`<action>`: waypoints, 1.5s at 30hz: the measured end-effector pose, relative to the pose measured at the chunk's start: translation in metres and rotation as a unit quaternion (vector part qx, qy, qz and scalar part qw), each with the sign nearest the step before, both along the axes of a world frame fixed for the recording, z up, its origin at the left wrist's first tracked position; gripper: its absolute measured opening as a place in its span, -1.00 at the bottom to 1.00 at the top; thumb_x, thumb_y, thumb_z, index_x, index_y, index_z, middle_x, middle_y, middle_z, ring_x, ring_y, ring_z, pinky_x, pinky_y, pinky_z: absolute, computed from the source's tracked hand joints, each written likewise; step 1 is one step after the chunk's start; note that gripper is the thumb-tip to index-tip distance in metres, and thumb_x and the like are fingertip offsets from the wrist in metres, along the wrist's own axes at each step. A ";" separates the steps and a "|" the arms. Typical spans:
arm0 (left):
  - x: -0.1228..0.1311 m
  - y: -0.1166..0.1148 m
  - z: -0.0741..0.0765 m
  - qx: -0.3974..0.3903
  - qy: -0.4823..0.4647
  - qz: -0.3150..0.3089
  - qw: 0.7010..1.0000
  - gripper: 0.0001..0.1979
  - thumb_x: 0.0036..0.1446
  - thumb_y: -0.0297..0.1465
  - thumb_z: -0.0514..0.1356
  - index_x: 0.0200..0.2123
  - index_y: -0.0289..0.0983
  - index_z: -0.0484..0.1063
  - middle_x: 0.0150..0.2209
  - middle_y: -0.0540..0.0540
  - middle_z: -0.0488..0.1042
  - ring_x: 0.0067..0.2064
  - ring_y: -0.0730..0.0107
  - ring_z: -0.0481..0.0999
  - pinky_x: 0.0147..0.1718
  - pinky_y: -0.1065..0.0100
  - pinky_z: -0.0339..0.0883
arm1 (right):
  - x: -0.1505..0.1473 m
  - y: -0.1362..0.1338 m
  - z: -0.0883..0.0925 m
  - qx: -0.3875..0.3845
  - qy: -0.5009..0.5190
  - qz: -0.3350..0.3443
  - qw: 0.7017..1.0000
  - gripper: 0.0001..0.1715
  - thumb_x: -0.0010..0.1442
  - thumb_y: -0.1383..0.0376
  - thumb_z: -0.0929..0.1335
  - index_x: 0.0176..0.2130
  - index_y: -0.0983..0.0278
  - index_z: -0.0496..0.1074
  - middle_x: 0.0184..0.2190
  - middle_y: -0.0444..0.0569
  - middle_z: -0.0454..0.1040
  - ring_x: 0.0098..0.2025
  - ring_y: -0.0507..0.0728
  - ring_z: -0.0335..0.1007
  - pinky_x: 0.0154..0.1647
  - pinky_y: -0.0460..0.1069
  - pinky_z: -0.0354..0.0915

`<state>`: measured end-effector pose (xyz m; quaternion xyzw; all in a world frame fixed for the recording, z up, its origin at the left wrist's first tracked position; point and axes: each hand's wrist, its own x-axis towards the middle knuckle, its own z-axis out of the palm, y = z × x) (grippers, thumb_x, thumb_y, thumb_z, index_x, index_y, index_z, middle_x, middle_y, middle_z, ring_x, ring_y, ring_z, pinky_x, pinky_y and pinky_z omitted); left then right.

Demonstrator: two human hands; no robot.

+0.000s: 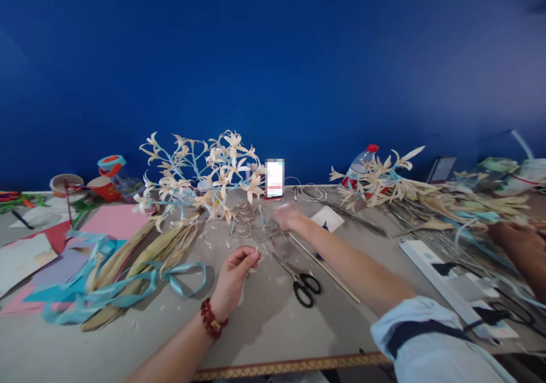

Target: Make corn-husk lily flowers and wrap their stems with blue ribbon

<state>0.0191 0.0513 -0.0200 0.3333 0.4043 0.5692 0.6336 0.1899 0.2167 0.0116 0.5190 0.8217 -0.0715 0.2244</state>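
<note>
My left hand, with a red bead bracelet at the wrist, is closed in a pinch above the table. A tiny pale bit shows at the fingertips, too small to name. My right hand reaches across the table in front of the phone; motion smears its fingers, so its grip is unclear. Thin wires and pale scraps lie close to it. Black-handled scissors rest between my arms, beside a thin stick. Cream husk flowers on pale blue stems stand behind my left hand.
Blue ribbon, dried husks and coloured paper cover the left side. On the right are a power strip, more husk flowers, a red-capped bottle and another person's hand. A white cable lies behind.
</note>
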 end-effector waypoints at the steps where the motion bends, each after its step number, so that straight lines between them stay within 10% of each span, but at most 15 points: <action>1: 0.000 0.000 0.000 -0.001 -0.003 0.000 1.000 -0.81 -0.08 -0.32 0.40 -0.42 -0.30 0.54 -0.43 -0.02 0.50 -0.40 0.50 0.40 -0.33 0.46 0.25 | 0.003 -0.002 0.000 0.006 0.009 0.004 1.000 -0.70 0.30 0.23 0.32 0.00 0.30 0.38 -0.02 0.04 0.41 -0.08 0.16 0.42 -0.08 0.14 0.39; 10: 0.000 0.000 -0.002 -0.019 -0.042 -0.011 0.999 -0.82 -0.08 -0.34 0.40 -0.40 -0.29 0.54 -0.43 0.00 0.52 -0.42 0.54 0.41 -0.35 0.48 0.25 | 0.034 -0.025 0.030 0.078 0.208 0.036 0.974 -0.90 0.04 0.37 0.43 -0.35 0.34 0.47 -0.30 0.06 0.53 -0.18 0.21 0.44 -0.18 0.00 0.29; 14: 0.001 -0.001 0.001 -0.019 -0.088 -0.019 0.996 -0.85 -0.04 -0.37 0.39 -0.40 -0.29 0.52 -0.42 -0.01 0.51 -0.41 0.55 0.42 -0.34 0.48 0.27 | 0.025 -0.065 0.033 0.067 0.330 0.036 0.941 -0.86 0.18 0.33 0.30 -0.21 0.30 0.39 -0.32 -0.06 0.52 -0.32 0.05 0.43 -0.32 -0.12 0.28; 18: 0.001 -0.001 0.002 -0.003 -0.122 -0.030 0.992 -0.86 -0.02 -0.40 0.37 -0.35 -0.30 0.52 -0.41 -0.01 0.49 -0.40 0.53 0.43 -0.33 0.47 0.30 | 0.005 -0.116 0.019 -0.030 0.626 -0.030 0.779 -0.84 0.16 0.32 0.30 -0.20 0.28 0.35 -0.36 -0.09 0.46 -0.37 0.03 0.39 -0.35 -0.11 0.30; 21: 0.000 -0.001 0.001 0.015 -0.120 -0.030 0.992 -0.81 0.02 -0.41 0.35 -0.24 -0.27 0.52 -0.36 -0.02 0.49 -0.37 0.52 0.43 -0.30 0.45 0.32 | -0.006 -0.139 0.009 -0.041 0.680 -0.082 0.728 -0.93 0.15 0.32 0.32 -0.30 0.27 0.40 -0.41 -0.10 0.44 -0.37 0.04 0.37 -0.35 -0.10 0.28; 45: 0.000 0.003 0.005 -0.009 -0.102 -0.033 0.994 -0.94 0.06 -0.46 0.31 -0.34 -0.29 0.51 -0.40 -0.02 0.49 -0.34 0.52 0.45 -0.28 0.50 0.33 | -0.010 -0.153 0.000 0.024 0.594 -0.095 0.798 -0.90 0.10 0.40 0.32 -0.35 0.24 0.43 -0.55 -0.20 0.39 -0.51 -0.01 0.29 -0.51 -0.14 0.11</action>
